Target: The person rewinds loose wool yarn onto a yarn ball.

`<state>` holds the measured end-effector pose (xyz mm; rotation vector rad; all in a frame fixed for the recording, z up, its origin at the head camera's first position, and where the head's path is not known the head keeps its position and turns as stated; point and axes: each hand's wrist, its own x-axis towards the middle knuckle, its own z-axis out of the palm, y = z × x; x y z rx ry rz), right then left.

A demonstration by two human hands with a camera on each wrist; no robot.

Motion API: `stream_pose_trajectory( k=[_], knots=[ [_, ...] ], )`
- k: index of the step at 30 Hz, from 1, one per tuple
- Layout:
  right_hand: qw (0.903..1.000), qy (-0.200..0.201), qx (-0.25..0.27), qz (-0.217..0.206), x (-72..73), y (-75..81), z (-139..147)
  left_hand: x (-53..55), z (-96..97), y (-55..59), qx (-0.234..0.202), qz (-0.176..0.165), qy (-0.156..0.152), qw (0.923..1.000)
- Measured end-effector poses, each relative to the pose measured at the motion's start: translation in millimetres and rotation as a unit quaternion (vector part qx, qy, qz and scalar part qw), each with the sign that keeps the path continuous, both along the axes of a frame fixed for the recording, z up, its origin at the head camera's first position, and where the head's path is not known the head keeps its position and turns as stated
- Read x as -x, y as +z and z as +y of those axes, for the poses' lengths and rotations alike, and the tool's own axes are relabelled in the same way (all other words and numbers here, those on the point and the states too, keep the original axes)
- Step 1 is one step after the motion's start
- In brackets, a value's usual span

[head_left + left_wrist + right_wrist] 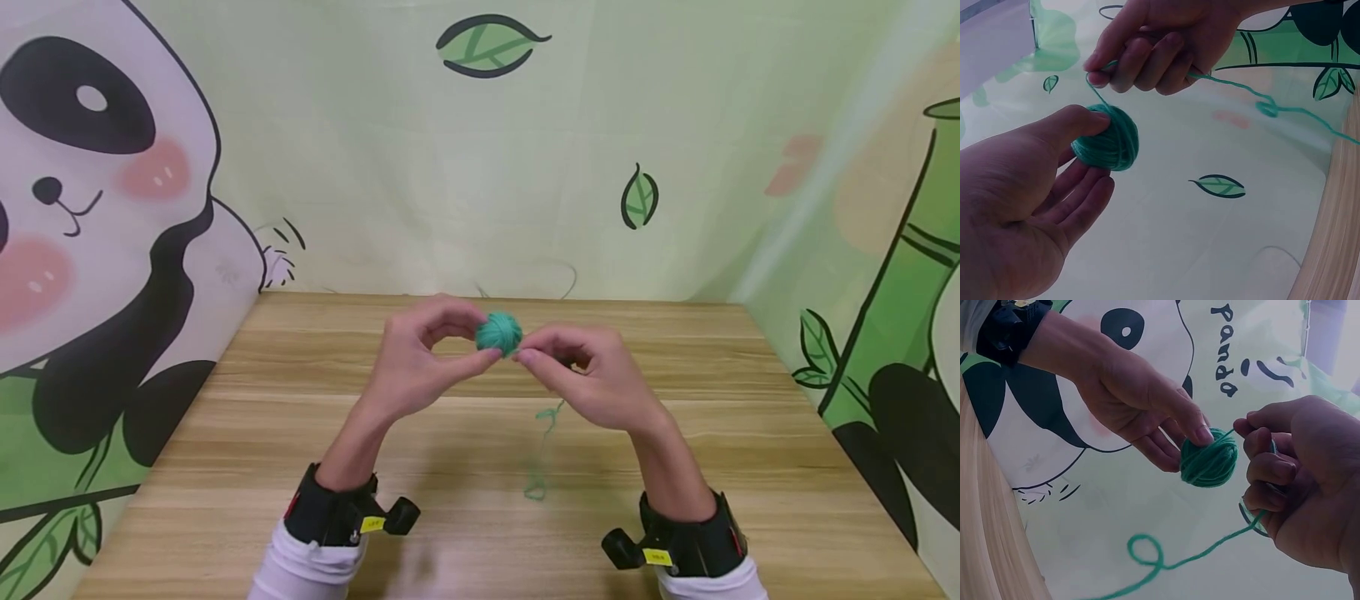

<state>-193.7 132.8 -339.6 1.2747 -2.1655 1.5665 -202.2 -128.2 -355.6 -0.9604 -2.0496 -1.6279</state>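
Observation:
A small ball of green yarn point(498, 333) is held up over the far part of the table between thumb and fingers of my left hand point(420, 358). Close on its right, my right hand point(592, 371) pinches the strand between thumb and forefinger. In the left wrist view a short taut length runs from the yarn ball point(1110, 139) to those fingertips. The strand passes through the curled right fingers, and its loose yarn tail point(1210, 549) leaves below the palm with a loop in it. From the head, the yarn tail point(536, 483) hangs down toward the tabletop.
The wooden table point(315, 350) reaches back to a pale green backdrop point(360, 167) printed with leaves. A printed panda point(112, 208) covers the left side, bamboo point(900, 250) the right. Both wrists wear black straps with small cameras point(401, 517).

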Motion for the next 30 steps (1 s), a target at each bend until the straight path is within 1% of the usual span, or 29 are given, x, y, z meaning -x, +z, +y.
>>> stream_pose_trajectory(
  k=[3, 8, 12, 14, 17, 22, 26, 30],
  knots=[
    [0.9995, 0.001, 0.029, 0.01, -0.8, 0.1, 0, 0.0, 0.1, -0.5, 0.006, -0.003, -0.007, 0.9999],
    [0.9968, 0.013, 0.077, 0.018, -1.7, 1.3, 0, -0.5, 0.3, -1.1, 0.019, -0.008, -0.023, 0.9995],
    [0.9948, 0.011, 0.1, 0.017, -1.3, 2.3, 0, -0.6, 0.6, -1.5, 0.03, -0.01, -0.032, 0.999],
    [0.9942, 0.005, 0.106, 0.015, -0.9, 2.3, 0, -0.9, 0.7, -1.5, 0.034, -0.015, -0.041, 0.9984],
    [0.994, -0.012, 0.107, 0.018, 0.2, 2.0, 0, -2.0, 0.5, -1.3, 0.041, -0.025, -0.062, 0.9969],
    [0.9946, -0.04, 0.091, 0.029, 3.5, 0.1, -1, -3.6, 0.3, 0.1, 0.048, -0.035, -0.106, 0.9926],
    [0.9947, -0.048, 0.083, 0.035, 6.6, -2.1, -2, -3.9, 0.1, 0.9, 0.046, -0.038, -0.137, 0.9888],
    [0.9951, -0.051, 0.08, 0.028, 9.3, -4.7, -2, -5.0, 0.3, 1.4, 0.04, -0.042, -0.155, 0.9861]
  ],
)
